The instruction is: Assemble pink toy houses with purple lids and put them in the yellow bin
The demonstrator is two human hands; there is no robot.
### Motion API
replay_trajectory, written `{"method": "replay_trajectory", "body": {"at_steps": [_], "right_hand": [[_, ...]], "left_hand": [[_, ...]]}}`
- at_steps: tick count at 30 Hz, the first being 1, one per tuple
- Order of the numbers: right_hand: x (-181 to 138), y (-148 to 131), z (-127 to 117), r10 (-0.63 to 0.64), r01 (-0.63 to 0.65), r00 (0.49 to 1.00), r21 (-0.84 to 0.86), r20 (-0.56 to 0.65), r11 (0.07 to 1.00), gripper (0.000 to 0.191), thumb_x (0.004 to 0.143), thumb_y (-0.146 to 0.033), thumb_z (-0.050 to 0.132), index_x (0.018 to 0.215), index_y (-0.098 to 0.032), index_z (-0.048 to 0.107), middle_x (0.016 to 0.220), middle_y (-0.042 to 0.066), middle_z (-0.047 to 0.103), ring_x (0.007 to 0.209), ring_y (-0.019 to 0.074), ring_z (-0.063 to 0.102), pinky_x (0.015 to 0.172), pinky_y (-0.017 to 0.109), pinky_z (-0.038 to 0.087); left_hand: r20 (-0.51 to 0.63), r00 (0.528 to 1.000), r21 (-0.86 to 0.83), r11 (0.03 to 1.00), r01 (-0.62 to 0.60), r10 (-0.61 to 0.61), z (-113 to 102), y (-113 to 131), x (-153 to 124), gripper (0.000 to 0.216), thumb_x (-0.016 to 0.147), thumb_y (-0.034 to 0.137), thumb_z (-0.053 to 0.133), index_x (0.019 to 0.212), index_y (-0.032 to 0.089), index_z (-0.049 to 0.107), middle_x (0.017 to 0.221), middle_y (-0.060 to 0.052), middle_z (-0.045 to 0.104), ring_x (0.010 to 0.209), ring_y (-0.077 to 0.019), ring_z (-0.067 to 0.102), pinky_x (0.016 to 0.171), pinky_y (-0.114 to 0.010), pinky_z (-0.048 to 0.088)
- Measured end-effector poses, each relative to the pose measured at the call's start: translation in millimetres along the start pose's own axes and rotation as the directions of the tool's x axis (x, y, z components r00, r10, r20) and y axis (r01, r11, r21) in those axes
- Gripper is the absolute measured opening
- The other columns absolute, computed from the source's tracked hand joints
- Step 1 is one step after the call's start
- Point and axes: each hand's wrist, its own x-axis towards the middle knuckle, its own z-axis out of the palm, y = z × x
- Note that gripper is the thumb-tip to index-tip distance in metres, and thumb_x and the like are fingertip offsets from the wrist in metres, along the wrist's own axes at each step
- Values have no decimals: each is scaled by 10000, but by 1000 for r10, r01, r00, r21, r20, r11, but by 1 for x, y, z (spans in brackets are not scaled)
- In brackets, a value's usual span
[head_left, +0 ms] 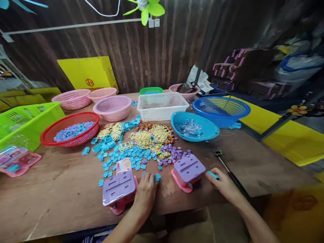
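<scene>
On the brown table my left hand is closed, its fingers bent down over a small blue plastic piece that pokes out at their right side. Just left of that hand is a toy box with a purple lid and pink base, a printed card standing behind it. My right hand pinches another blue plastic piece between thumb and fingers. Between the hands sits a second toy box with a purple lid and pink base. Loose blue pieces lie behind them.
Purple pieces, cream frames and brown pieces are heaped mid-table. A red basket, white basket, turquoise bowl and blue basket stand around them. A black-handled tool lies by my right hand.
</scene>
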Motion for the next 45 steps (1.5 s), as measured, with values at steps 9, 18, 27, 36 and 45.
{"method": "replay_trajectory", "body": {"at_steps": [9, 18, 27, 36, 45], "right_hand": [[-4, 30, 22, -355, 252, 898, -356, -260, 900, 539, 875, -525, 334, 1146, -132, 584, 930, 125, 567, 883, 244, 541, 782, 399, 456], [-30, 17, 10, -286, 216, 918, -259, -276, 941, 357, 837, -346, 443, 1089, -121, 561, 966, 135, 617, 800, 216, 605, 728, 363, 507], [-61, -62, 55, -315, 347, 879, 26, -358, 938, 262, 828, -357, 567, 1031, -199, 516, 903, 56, 661, 712, 160, 627, 675, 300, 525], [-44, -70, 82, -531, 456, 711, -272, -461, 847, 237, 882, -348, 504, 1040, -174, 533, 928, 78, 618, 907, 206, 569, 834, 380, 479], [-46, -80, 79, -581, 424, 712, -419, -393, 803, 216, 915, -236, 415, 1045, -183, 578, 922, 89, 570, 895, 220, 521, 784, 386, 473]], "left_hand": [[-32, 993, -412, 903, -119, 116, -5, 38, 8, 670, 858, 314, 482, 1424, 297, 124, 1480, -138, 190, 1370, -283, 256, 1075, -477, 346], [203, 979, -777, 611, 154, 12, -2, 69, 56, 500, 826, 343, 531, 1301, 265, 396, 1232, -78, 444, 1163, -219, 455, 1031, -391, 365], [246, 946, -878, 364, 310, -213, 4, 73, 55, 443, 850, 454, 444, 1233, 231, 457, 1270, -66, 490, 1135, -188, 483, 995, -326, 384], [258, 942, -873, 365, 322, -215, 6, 67, 59, 445, 870, 468, 370, 1213, 208, 483, 1233, -64, 527, 1110, -174, 495, 1005, -313, 371], [240, 948, -880, 365, 304, -209, 5, 66, 65, 388, 860, 452, 428, 1144, 230, 572, 1192, -42, 567, 1121, -172, 501, 997, -296, 369]]}}
